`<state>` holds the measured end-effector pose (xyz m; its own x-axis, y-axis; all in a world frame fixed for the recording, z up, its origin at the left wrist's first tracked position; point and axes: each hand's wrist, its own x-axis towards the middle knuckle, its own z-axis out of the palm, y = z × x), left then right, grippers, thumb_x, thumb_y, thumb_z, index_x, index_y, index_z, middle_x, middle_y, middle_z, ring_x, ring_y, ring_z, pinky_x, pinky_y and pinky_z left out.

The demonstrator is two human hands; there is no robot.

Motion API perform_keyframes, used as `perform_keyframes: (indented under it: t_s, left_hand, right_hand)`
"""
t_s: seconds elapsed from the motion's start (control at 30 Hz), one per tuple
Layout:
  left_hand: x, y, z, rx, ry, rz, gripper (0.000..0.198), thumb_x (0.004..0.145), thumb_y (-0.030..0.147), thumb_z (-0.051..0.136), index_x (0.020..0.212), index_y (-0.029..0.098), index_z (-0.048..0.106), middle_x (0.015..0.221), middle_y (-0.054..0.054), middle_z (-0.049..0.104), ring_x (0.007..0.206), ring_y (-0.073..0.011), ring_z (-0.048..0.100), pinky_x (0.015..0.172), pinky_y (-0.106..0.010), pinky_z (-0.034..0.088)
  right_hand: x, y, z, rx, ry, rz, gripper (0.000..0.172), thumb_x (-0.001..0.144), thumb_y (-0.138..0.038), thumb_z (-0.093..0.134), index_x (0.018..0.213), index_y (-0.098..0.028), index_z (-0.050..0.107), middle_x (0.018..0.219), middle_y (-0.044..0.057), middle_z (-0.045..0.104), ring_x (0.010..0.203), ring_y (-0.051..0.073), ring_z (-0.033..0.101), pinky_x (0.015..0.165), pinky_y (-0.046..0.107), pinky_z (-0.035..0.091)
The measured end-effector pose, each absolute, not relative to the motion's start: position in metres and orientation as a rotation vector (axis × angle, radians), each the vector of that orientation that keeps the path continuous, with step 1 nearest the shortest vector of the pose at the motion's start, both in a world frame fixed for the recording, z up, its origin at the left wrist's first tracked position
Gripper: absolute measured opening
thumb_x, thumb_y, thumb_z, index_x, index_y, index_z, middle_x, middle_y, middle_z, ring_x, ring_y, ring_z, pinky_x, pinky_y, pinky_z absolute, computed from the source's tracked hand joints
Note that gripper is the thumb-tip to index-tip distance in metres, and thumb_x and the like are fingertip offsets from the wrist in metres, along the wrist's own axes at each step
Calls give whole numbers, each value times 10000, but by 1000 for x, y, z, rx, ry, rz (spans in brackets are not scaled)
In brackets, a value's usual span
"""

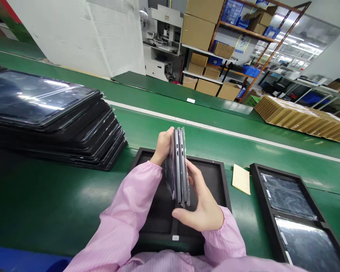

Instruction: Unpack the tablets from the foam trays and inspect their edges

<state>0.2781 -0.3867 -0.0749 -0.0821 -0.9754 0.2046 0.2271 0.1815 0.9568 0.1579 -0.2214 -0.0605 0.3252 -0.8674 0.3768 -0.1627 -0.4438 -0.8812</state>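
Two thin grey tablets (179,166) in clear plastic film stand on edge, side by side, over a black foam tray (158,219). Around their upper left part my left hand (163,145) is closed, with the thumb at the top edge. My right hand (202,206) is at their right side, thumb and fingers spread apart; the fingers are partly hidden behind the film, so contact is unclear. Ports show along the tablets' facing edges. The tray beneath has two compartments and a small white label at its front.
Stacked black trays with film-covered screens (36,98) rise at the left. A yellow dotted sheet (241,179) and a black tray holding two tablets (289,196) lie at the right. Cardboard dividers (303,117) and shelves stand farther back.
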Motion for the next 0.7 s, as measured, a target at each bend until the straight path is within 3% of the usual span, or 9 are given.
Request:
perform_keyframes:
  t_s: [0.07, 0.2, 0.33, 0.5, 0.7]
  left_hand:
    - [278, -386, -75, 855, -1200, -1242, 665, 675, 830, 543, 432, 215, 474, 402, 6, 449, 389, -102, 389, 421, -271, 271]
    - [278, -386, -74, 836, -1203, -1261, 656, 672, 823, 550, 431, 218, 468, 392, 14, 430, 372, -93, 353, 403, -274, 237]
    - [278, -384, -71, 837, -1193, -1268, 660, 651, 828, 565, 420, 220, 454, 390, 14, 429, 368, -89, 349, 403, -277, 232]
    - [278, -383, -69, 844, -1199, -1266, 669, 621, 847, 570, 416, 221, 452, 379, 17, 418, 364, -92, 352, 404, -281, 229]
    - [279, -384, -71, 839, -1208, -1267, 631, 684, 776, 577, 417, 215, 464, 375, 15, 414, 379, -98, 359, 417, -280, 243]
  right_hand:
    - [157, -220, -59, -1807, 891, -1154, 773, 932, -480, 607, 1567, -277, 216, 1615, 116, 314, 1489, 317, 337, 1172, 494, 395]
    - [158, -219, -57, -1785, 876, -1186, 596, 1011, -345, 486, 1554, -333, 241, 1618, 72, 322, 1508, 267, 306, 1181, 478, 387]
    - [161, -218, -57, -1810, 879, -1217, 698, 952, -258, 587, 1552, -340, 240, 1605, 73, 337, 1494, 268, 331, 1177, 464, 397]
    - [163, -218, -57, -1819, 914, -1222, 757, 912, -277, 651, 1547, -303, 239, 1600, 107, 344, 1474, 293, 366, 1157, 476, 421]
    - [161, -217, -56, -1810, 925, -1224, 794, 861, -267, 699, 1526, -288, 266, 1582, 125, 369, 1467, 303, 376, 1151, 478, 423]
